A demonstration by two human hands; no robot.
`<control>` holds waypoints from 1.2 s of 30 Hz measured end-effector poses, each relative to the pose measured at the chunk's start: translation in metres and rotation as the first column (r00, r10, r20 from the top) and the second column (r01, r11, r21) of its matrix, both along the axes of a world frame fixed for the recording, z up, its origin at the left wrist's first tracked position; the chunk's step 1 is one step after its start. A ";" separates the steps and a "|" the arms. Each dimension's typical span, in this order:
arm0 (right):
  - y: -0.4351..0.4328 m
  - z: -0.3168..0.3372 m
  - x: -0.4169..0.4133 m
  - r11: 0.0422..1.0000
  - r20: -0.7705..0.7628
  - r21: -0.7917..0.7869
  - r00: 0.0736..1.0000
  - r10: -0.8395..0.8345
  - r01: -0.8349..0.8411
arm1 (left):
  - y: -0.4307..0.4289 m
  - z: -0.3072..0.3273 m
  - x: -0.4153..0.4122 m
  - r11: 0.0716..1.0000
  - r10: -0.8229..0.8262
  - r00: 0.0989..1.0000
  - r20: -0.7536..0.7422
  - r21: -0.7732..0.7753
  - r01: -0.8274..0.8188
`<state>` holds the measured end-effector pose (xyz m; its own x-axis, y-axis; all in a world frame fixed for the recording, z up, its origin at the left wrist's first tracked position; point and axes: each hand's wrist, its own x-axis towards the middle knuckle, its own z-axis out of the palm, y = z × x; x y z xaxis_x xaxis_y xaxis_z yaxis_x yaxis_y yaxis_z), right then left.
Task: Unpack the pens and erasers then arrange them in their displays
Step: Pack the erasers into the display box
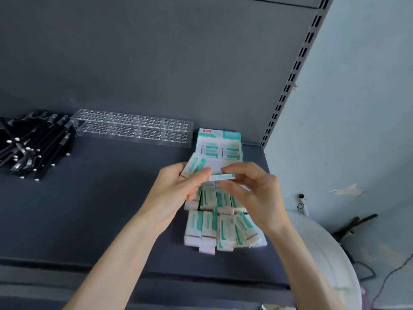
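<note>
Your left hand point(176, 189) grips a white eraser in a teal-and-white paper sleeve point(194, 166), fingers curled round it. Your right hand point(254, 193) pinches a second sleeved eraser point(222, 176) between thumb and forefinger, just beside the first. Both are above the loose eraser rows point(221, 229) on the dark grey shelf point(100, 209), in front of the open teal cardboard display box point(220, 143). The clear acrylic pen rack point(134, 128) and the black pen pile point(31, 146) sit to the left.

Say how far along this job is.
Done: the pens lie unpacked in a pile; some erasers sit in the display box. In hand: left hand and right hand hold erasers. Left: the loose erasers on the shelf, and the clear pen holder holds no pens.
</note>
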<state>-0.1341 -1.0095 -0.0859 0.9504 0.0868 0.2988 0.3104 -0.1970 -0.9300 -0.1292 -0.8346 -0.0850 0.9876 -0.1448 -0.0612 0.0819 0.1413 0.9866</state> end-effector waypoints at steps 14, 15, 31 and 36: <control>0.014 -0.005 0.084 0.818 0.082 -0.529 0.973 -0.216 0.226 | 0.020 -0.038 0.075 0.976 0.203 0.978 -0.044 0.093 -0.198; 0.016 -0.006 0.087 0.813 0.072 -0.542 0.976 -0.207 0.213 | 0.018 -0.040 0.074 0.975 0.205 0.978 -0.035 0.098 -0.201; 0.022 -0.025 0.105 0.739 -0.016 -0.662 0.984 -0.179 0.124 | 0.015 -0.050 0.074 0.982 0.174 0.984 -0.030 0.079 -0.171; 0.021 -0.025 0.105 0.736 -0.061 -0.670 0.982 -0.181 0.094 | 0.016 -0.048 0.074 0.988 0.157 0.986 -0.050 0.016 -0.156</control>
<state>-0.0294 -0.9882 -0.1111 0.9907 0.0871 0.1048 0.1318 -0.8074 -0.5751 -0.0555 -0.8184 -0.1330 0.9935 0.0121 -0.1131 0.1102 0.1448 0.9833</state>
